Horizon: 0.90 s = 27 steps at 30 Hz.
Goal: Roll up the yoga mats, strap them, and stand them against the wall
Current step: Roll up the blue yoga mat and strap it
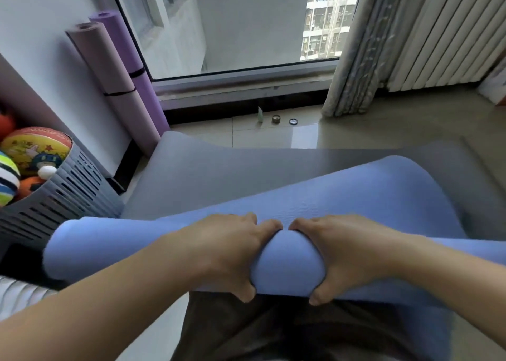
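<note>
Head view: blue mat point(290, 267) lies across the pic right in front of the person, partly rolled. The roll sits under both hands; the unrolled part runs fwd & right, over a grey mat point(205, 174) lying flat on the tiled floor point(369, 130).

L hand point(227, 248) grips the roll near its middle, fingers curled over the top, thumb tucked under the near side. R hand point(353, 251) grips the same way just beside it; index tips nearly meet on top.

Far left, 2 rolled mats lean on the wall point(41, 32) by the window point(246, 18): mauve mat point(106, 70) in front, purple mat point(126, 48) behind, each w/ a black strap round it.

Slatted basket point(68, 196) of balls at left, near the roll's left end. Curtain point(353, 59) & radiator point(438, 32) at right. Small items point(276, 119) on floor below the window, too small to tell.
</note>
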Each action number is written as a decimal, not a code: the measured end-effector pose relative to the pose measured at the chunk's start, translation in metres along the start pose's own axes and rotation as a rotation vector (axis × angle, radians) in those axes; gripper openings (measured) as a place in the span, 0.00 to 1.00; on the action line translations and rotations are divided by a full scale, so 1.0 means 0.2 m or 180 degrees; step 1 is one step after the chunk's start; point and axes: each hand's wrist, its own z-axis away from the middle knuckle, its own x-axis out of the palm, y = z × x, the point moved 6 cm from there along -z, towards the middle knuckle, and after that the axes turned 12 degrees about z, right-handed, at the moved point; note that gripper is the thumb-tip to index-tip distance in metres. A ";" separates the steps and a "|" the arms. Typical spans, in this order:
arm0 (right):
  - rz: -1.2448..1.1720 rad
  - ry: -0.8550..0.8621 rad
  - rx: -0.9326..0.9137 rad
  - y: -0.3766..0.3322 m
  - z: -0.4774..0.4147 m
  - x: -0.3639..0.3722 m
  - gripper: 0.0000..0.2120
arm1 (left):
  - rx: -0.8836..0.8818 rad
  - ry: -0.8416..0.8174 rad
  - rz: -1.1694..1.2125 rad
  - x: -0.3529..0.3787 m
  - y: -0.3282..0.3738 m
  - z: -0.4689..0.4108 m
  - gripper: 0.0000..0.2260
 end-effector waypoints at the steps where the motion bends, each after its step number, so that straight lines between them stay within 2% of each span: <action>1: -0.0098 0.0021 0.0029 0.00 0.00 0.03 0.40 | -0.0053 -0.0145 0.0117 0.04 -0.02 -0.01 0.36; 4: 0.0125 0.0369 0.0022 -0.02 0.05 0.05 0.47 | -0.0213 -0.0598 0.0683 0.10 -0.10 -0.07 0.36; 6: 0.0366 0.0507 0.0009 -0.06 0.08 0.05 0.49 | -0.0250 -0.0891 0.0795 0.09 -0.15 -0.12 0.38; 9: 0.0484 0.0411 0.0145 -0.10 0.07 0.07 0.50 | -0.0327 -0.1259 0.0481 0.07 -0.20 -0.20 0.41; 12: 0.0329 0.0263 0.0194 -0.02 -0.03 0.06 0.48 | -0.0516 -0.1344 0.0825 0.02 -0.25 -0.21 0.41; 14: 0.0024 0.0097 0.0188 0.05 -0.11 0.05 0.45 | -0.0598 -0.1006 0.1144 -0.03 -0.27 -0.18 0.41; 15: -0.0206 -0.0050 0.0167 0.09 -0.14 0.04 0.44 | -0.0549 -0.0676 0.1104 -0.06 -0.27 -0.17 0.40; 18: -0.0918 -0.0619 0.0071 0.17 -0.23 -0.01 0.39 | -0.0261 0.0388 0.0109 -0.08 -0.17 -0.09 0.31; 19: -0.1084 -0.0803 0.0057 0.19 -0.25 -0.02 0.38 | -0.0213 0.0591 -0.0163 -0.03 -0.12 -0.07 0.32; 22: -0.1111 -0.1051 0.0129 0.20 -0.29 -0.04 0.40 | -0.0197 0.1071 -0.0635 0.10 -0.08 -0.05 0.47; 24: -0.0386 -0.0748 0.0231 0.18 -0.28 -0.03 0.49 | -0.0021 0.1456 -0.0568 0.11 -0.13 -0.08 0.50; 26: 0.0462 0.0036 0.0302 0.12 -0.23 -0.04 0.54 | 0.0000 0.1543 -0.0498 0.09 -0.18 -0.11 0.50; 27: 0.0626 0.0378 0.0310 0.08 -0.21 -0.02 0.55 | -0.0024 0.1471 -0.0455 0.08 -0.19 -0.13 0.50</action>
